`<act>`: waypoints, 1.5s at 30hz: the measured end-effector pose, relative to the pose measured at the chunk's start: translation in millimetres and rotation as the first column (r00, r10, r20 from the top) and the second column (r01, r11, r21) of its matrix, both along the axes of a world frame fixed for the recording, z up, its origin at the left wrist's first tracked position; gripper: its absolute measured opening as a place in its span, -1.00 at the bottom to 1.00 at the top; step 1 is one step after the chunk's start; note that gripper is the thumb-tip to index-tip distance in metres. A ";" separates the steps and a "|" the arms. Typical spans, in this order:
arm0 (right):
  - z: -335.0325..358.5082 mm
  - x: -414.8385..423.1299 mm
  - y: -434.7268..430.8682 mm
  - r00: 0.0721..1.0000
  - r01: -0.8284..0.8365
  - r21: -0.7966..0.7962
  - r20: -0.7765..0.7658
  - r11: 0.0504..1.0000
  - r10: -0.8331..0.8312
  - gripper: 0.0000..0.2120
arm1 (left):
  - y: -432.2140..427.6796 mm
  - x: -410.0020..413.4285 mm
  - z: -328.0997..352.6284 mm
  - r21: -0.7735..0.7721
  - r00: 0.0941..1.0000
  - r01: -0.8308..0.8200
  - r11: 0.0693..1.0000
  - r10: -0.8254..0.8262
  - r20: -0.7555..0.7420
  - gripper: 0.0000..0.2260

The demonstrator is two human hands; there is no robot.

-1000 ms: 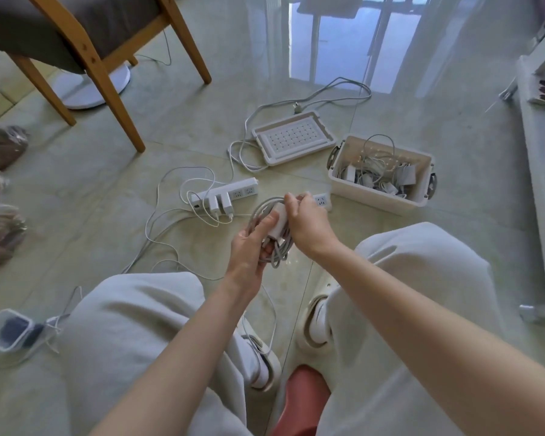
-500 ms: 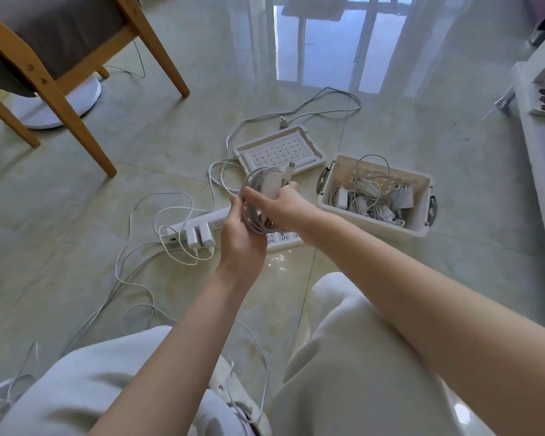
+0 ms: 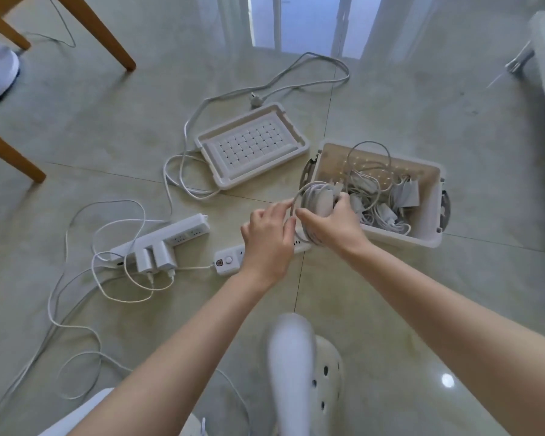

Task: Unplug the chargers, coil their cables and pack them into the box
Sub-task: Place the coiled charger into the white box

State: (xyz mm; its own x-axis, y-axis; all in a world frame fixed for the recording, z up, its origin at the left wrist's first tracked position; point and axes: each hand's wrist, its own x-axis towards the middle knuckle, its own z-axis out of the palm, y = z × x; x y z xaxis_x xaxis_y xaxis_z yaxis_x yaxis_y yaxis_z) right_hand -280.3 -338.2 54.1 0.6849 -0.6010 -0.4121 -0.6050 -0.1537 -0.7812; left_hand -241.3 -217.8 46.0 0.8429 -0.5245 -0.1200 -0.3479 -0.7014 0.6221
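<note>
My right hand (image 3: 331,225) grips a white charger with its coiled cable (image 3: 317,199), held just over the near left corner of the white box (image 3: 434,212). Fingertips of my left hand (image 3: 269,234) touch the coil's outer loop from the left. Several chargers and cables (image 3: 381,202) lie inside the box. Two white chargers (image 3: 156,256) stay plugged into a power strip (image 3: 170,237) on the floor at left, with loose cables (image 3: 107,278) trailing from them. A second power strip (image 3: 230,262) lies partly under my left hand.
The box's white lid (image 3: 252,146) lies upside down on the floor behind the hands, a thick power cord (image 3: 296,77) looping beyond it. Wooden chair legs (image 3: 107,36) stand at the far left. A white perforated shoe (image 3: 324,376) is below, between my arms.
Both hands carried the coiled charger forward and to the right, from in front of my knees to the box's near corner. The view tilted forward.
</note>
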 end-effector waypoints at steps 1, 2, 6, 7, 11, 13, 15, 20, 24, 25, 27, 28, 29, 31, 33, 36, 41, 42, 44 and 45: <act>-9.2 0.3 -13.4 1.000 0.002 -0.065 -0.029 0.998 -0.004 -0.40 | -8.3 3.9 -7.2 0.083 0.996 0.049 0.995 -0.055 0.068 -0.66; -17.4 0.7 -26.4 0.999 0.000 -0.124 -0.054 0.992 -0.007 -0.40 | -16.5 9.0 -16.3 0.158 0.986 0.100 0.982 -0.119 0.119 -0.65; -55.0 10.1 -77.7 0.992 -0.030 -0.258 -0.123 0.966 -0.002 -0.34 | -49.7 28.8 -53.4 0.332 0.924 0.254 0.908 -0.330 0.195 -0.56; -63.5 13.1 -88.3 0.990 -0.056 -0.283 -0.142 0.958 0.016 -0.34 | -56.5 31.3 -61.3 0.352 0.906 0.283 0.892 -0.368 0.207 -0.54; -94.9 26.2 -119.7 0.968 -0.194 -0.365 -0.224 0.911 0.116 -0.35 | -76.2 39.1 -91.0 0.438 0.844 0.373 0.818 -0.496 0.206 -0.53; -111.9 30.9 -130.2 0.944 -0.291 -0.390 -0.268 0.874 0.194 -0.33 | -81.1 41.6 -103.5 0.469 0.812 0.406 0.784 -0.545 0.208 -0.56; -126.5 33.2 -137.1 0.888 -0.427 -0.421 -0.363 0.801 0.283 -0.30 | -83.6 45.0 -111.5 0.467 0.788 0.433 0.771 -0.575 0.218 -0.60; -134.8 38.9 -143.6 0.813 -0.556 -0.561 -0.520 0.613 0.262 -0.17 | -86.3 51.4 -118.1 0.443 0.714 0.423 0.791 -0.592 0.375 -0.53; -133.2 38.1 -140.8 0.820 -0.562 -0.641 -0.516 0.522 0.249 -0.22 | -83.2 51.7 -119.6 0.417 0.673 0.454 0.788 -0.609 0.419 -0.48; -132.1 35.0 -141.4 0.841 -0.534 -0.668 -0.483 0.518 0.244 -0.25 | -83.2 51.7 -119.9 0.424 0.673 0.447 0.788 -0.608 0.421 -0.50; -128.3 27.1 -145.0 0.887 -0.458 -0.716 -0.404 0.527 0.223 -0.31 | -83.3 52.4 -120.3 0.426 0.678 0.433 0.794 -0.599 0.427 -0.52; -126.6 22.5 -147.5 0.897 -0.441 -0.738 -0.387 0.511 0.216 -0.34 | -83.2 52.4 -120.4 0.421 0.681 0.430 0.799 -0.593 0.431 -0.50; -125.1 18.0 -150.6 0.900 -0.434 -0.762 -0.380 0.480 0.212 -0.39 | -82.7 51.6 -120.1 0.416 0.683 0.428 0.803 -0.588 0.434 -0.48; -124.1 10.3 -155.9 0.906 -0.421 -0.811 -0.361 0.406 0.220 -0.47 | -81.4 50.0 -118.5 0.402 0.687 0.426 0.810 -0.579 0.439 -0.46; -123.2 4.8 -157.4 0.911 -0.400 -0.839 -0.318 0.370 0.263 -0.51 | -81.7 48.9 -117.8 0.386 0.693 0.427 0.818 -0.570 0.440 -0.47; -120.1 -0.3 -149.6 0.874 -0.386 -0.860 -0.225 0.334 0.431 -0.55 | -82.7 50.4 -117.6 0.393 0.691 0.430 0.813 -0.576 0.437 -0.51; -106.9 4.2 -144.1 0.799 -0.334 -0.895 -0.103 0.295 0.592 -0.56 | -81.0 54.4 -120.0 0.392 0.672 0.459 0.797 -0.600 0.434 -0.52; -106.4 6.6 -145.6 0.821 -0.297 -0.895 -0.063 0.332 0.567 -0.56 | -80.9 54.2 -119.9 0.392 0.671 0.459 0.797 -0.600 0.435 -0.52; -109.3 14.0 -149.9 0.901 -0.241 -0.861 -0.028 0.447 0.433 -0.52 | -81.1 53.9 -119.9 0.389 0.664 0.456 0.800 -0.597 0.450 -0.54; -113.1 18.1 -153.2 0.941 -0.241 -0.824 -0.068 0.513 0.333 -0.50 | -81.1 53.7 -120.3 0.383 0.662 0.455 0.804 -0.593 0.458 -0.55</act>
